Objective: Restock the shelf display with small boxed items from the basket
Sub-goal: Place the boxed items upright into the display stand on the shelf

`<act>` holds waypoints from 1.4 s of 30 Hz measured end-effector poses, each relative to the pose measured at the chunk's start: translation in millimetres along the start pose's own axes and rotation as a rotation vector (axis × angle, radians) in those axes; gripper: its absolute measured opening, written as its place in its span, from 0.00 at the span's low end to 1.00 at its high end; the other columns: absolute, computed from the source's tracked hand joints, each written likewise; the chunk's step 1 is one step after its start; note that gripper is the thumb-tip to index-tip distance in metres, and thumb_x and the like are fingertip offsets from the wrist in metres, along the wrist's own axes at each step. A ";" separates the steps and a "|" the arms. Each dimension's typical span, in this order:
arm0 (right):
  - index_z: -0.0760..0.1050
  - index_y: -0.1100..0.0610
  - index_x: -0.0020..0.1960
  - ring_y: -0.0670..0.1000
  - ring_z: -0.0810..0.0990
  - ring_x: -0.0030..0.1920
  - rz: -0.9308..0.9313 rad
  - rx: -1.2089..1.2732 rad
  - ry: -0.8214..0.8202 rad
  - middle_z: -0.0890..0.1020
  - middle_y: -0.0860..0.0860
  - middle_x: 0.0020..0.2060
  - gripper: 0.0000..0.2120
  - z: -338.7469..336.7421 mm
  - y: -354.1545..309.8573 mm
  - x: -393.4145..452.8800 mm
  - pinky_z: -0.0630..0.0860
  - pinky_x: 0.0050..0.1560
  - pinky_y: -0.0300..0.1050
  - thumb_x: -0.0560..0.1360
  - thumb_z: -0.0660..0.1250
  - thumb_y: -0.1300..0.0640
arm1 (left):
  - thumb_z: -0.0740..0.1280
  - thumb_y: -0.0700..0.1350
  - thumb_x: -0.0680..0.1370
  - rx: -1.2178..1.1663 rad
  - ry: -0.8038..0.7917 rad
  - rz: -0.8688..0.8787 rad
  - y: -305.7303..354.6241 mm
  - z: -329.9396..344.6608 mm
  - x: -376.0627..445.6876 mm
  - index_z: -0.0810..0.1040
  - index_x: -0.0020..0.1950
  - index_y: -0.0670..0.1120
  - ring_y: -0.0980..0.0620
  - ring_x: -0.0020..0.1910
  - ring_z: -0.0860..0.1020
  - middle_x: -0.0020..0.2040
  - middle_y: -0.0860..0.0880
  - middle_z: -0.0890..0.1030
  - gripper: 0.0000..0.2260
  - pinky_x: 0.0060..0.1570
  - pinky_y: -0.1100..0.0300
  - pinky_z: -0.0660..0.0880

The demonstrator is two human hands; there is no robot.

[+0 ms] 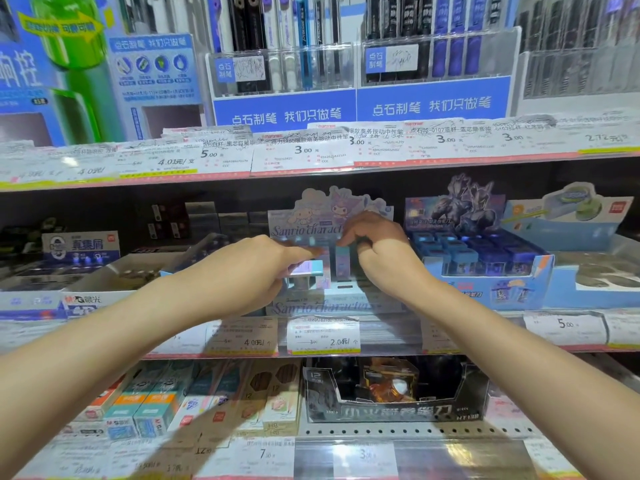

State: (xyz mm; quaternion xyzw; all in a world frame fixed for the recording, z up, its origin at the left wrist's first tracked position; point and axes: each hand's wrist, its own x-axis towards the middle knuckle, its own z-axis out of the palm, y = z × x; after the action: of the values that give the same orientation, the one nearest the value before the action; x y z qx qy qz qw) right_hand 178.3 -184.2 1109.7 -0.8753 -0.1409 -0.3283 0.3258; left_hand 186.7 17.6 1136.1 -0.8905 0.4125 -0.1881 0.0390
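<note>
A pastel Sanrio display box (325,304) stands on the middle shelf, its cartoon backboard (311,216) rising behind. My left hand (249,271) holds a small pale purple and teal boxed item (308,268) lying flat over the display's left side. My right hand (377,247) pinches the top of another small teal and purple box (343,266) that stands upright in the display. More small boxes sit under my left hand, partly hidden. No basket is in view.
A blue display of small dark boxes (485,261) stands directly right of the Sanrio one. Left of it is an open tray (131,271). Price tags (323,336) line the shelf edge. Pens fill the shelf above, pencil boxes (207,396) the shelf below.
</note>
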 end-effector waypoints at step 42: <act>0.79 0.58 0.41 0.46 0.79 0.35 0.093 0.659 -0.244 0.81 0.52 0.38 0.02 -42.4 -35.2 -16.1 0.79 0.42 0.38 0.71 0.69 0.63 | 0.59 0.51 0.74 -1.738 -0.201 -0.344 28.0 -8.7 -19.9 0.78 0.45 0.39 0.57 0.14 0.62 0.28 0.44 0.76 0.16 0.17 0.70 0.55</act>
State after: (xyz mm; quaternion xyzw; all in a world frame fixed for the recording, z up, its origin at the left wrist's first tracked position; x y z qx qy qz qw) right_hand 129.6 -186.6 1140.1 -0.7614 -0.2373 -0.1431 0.5861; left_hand 151.6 14.9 1131.8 -0.6675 0.2648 0.2668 -0.6428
